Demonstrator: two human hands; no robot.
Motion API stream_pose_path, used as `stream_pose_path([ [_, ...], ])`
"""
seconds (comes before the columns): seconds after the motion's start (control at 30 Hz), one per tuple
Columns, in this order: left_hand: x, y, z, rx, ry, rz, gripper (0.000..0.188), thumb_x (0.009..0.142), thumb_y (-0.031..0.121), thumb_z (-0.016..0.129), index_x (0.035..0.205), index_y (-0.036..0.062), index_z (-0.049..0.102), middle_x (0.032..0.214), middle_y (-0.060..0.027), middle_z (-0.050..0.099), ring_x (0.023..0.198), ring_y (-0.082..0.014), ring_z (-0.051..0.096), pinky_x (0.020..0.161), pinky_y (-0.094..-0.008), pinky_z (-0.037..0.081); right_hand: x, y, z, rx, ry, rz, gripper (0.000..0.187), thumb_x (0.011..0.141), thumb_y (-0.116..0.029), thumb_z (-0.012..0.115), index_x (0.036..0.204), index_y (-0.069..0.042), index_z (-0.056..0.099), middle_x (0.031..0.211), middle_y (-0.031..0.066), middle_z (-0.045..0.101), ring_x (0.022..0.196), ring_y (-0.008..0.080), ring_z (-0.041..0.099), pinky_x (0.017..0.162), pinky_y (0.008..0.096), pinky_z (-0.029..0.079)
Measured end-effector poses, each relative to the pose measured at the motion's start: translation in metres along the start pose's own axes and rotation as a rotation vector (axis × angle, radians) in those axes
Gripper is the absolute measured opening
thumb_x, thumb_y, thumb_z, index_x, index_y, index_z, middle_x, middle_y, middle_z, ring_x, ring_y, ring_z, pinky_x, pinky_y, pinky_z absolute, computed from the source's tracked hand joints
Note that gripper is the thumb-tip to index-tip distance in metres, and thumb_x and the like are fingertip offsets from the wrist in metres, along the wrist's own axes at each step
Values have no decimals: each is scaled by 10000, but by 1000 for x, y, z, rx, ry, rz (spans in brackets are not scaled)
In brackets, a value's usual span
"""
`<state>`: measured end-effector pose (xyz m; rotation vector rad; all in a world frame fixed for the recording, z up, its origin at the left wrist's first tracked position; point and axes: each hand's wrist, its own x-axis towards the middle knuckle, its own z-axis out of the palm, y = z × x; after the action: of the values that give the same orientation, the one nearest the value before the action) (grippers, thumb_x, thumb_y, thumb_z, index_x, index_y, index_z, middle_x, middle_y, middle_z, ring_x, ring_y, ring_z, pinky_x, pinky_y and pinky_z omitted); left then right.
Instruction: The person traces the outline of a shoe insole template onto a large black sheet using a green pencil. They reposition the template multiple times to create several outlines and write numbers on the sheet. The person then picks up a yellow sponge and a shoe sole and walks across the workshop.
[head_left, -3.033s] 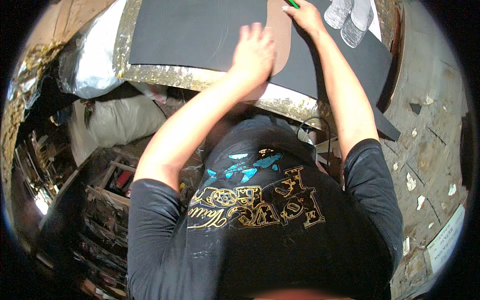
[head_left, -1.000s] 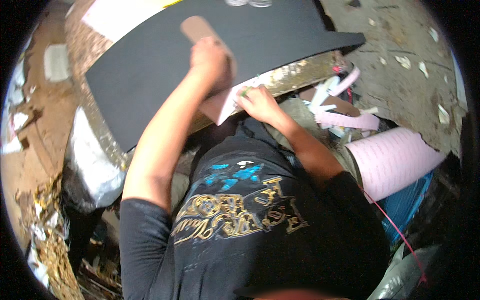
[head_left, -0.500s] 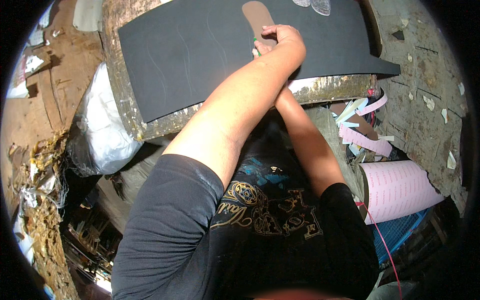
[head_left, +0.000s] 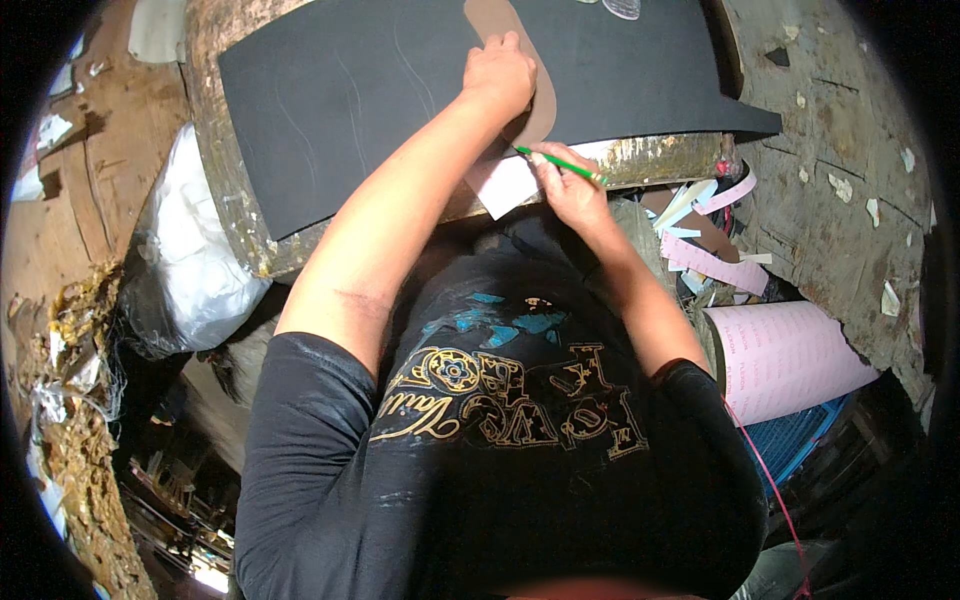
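A brown insole-shaped template (head_left: 546, 100) lies on a large black sheet (head_left: 300, 120) marked with several pale curved lines. My left hand (head_left: 500, 75) presses down on the template's middle with bent, bunched fingers. Between the fingers of my right hand (head_left: 575, 190) is a green pencil (head_left: 562, 166), its tip by the template's near end. Under that end, a piece of white paper (head_left: 503, 190) sticks out over the near edge of the black sheet.
A worn wooden work surface (head_left: 237, 215) supports the sheet. Two clear pieces (head_left: 622, 8) lie at its far side. White plastic bag (head_left: 205, 250) hangs at left. Paper strips (head_left: 715, 262), a pink printed sheet (head_left: 780, 370) and a blue crate (head_left: 800, 440) sit at right.
My right hand has brought the pencil from the template's left edge round to its near end, out from under my left forearm. My left hand has shifted left on the template.
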<state>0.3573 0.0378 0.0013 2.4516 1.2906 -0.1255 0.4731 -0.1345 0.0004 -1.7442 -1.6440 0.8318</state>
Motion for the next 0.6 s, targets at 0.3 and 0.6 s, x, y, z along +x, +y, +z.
stream_pose_path([
  [0.3, -5, -2, 5, -65, 31, -78, 542, 728, 265, 866, 1216, 86, 713, 1309, -142, 580, 1238, -339, 570, 997, -484, 514, 88, 40, -51, -160, -80, 82, 272, 987, -278, 617, 1005, -22, 709, 808, 202, 722, 773, 380, 729, 719, 449, 571],
  [0.6, -160, -103, 19, -19, 641, -644, 559, 785, 354, 842, 1229, 44, 705, 1416, -252, 561, 1330, -415, 512, 1098, -521, 436, 233, 40, -33, -378, -173, 17, 502, 964, -493, 597, 1152, -33, 666, 1105, 230, 695, 1100, 414, 658, 950, 522, 504],
])
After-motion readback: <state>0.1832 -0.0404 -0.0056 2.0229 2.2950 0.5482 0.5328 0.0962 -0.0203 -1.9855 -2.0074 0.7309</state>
